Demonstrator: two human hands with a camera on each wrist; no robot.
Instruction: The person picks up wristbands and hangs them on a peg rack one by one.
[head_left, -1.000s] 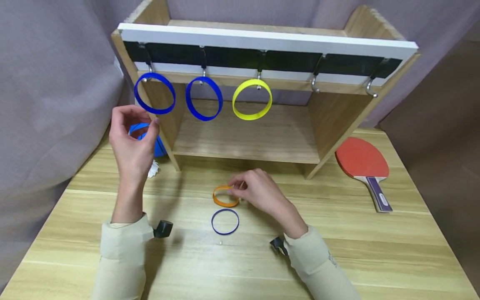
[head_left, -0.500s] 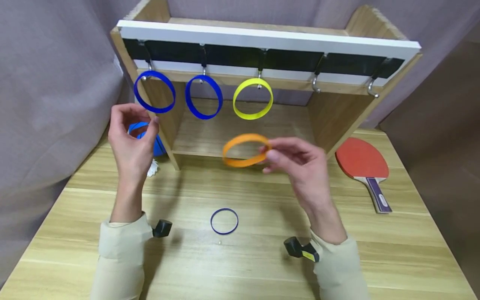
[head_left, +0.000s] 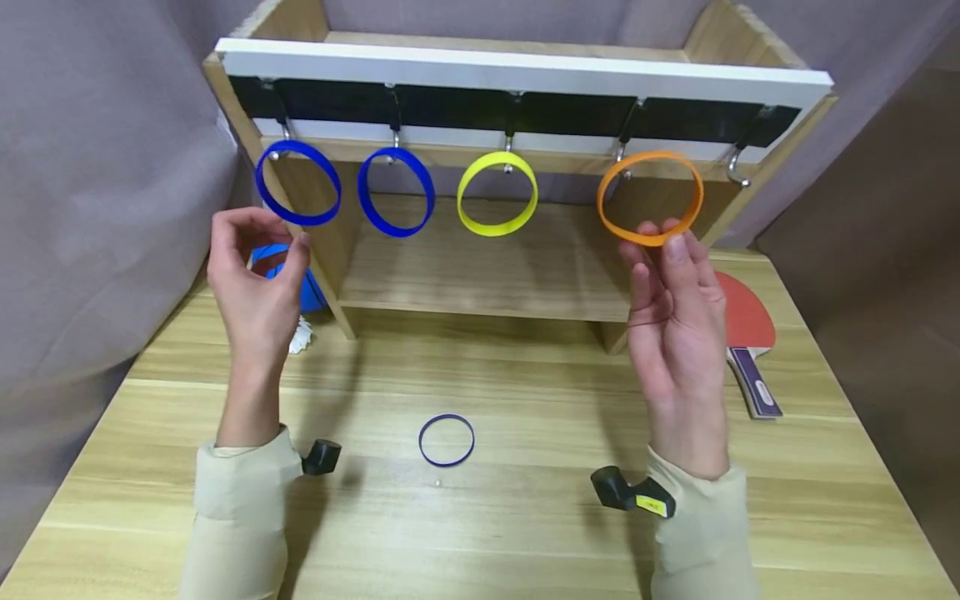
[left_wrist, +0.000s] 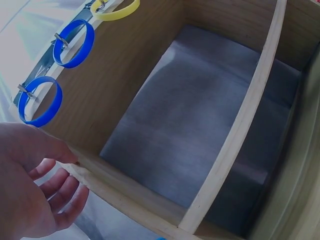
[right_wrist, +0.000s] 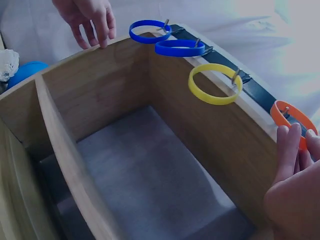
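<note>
At the fourth hook [head_left: 621, 158], my right hand [head_left: 678, 333] pinches the lower edge of an orange silicone wristband [head_left: 697, 200] between thumb and fingers. The hook's tip shows inside the band in the right wrist view. On the hooks to its left hang a yellow wristband [head_left: 497, 229] and two blue wristbands [head_left: 397, 232]. My left hand [head_left: 258, 283] holds the front edge of the left side panel of a wooden shelf [left_wrist: 127, 197], thumb and fingers at the edge. A thin dark blue wristband [head_left: 423, 454] lies flat on the table [head_left: 525, 533].
The fifth hook [head_left: 737, 171], at the far right, carries nothing. A red table tennis bat [head_left: 750, 321] lies behind my right hand. Behind my left hand are a blue ball [head_left: 311, 292] and a white shuttlecock [head_left: 300, 335], near the shelf's left leg.
My right hand has picked up the orange wristband from the table and raised it to the right, up to the fourth hook. The left hand has stayed at the side panel.
</note>
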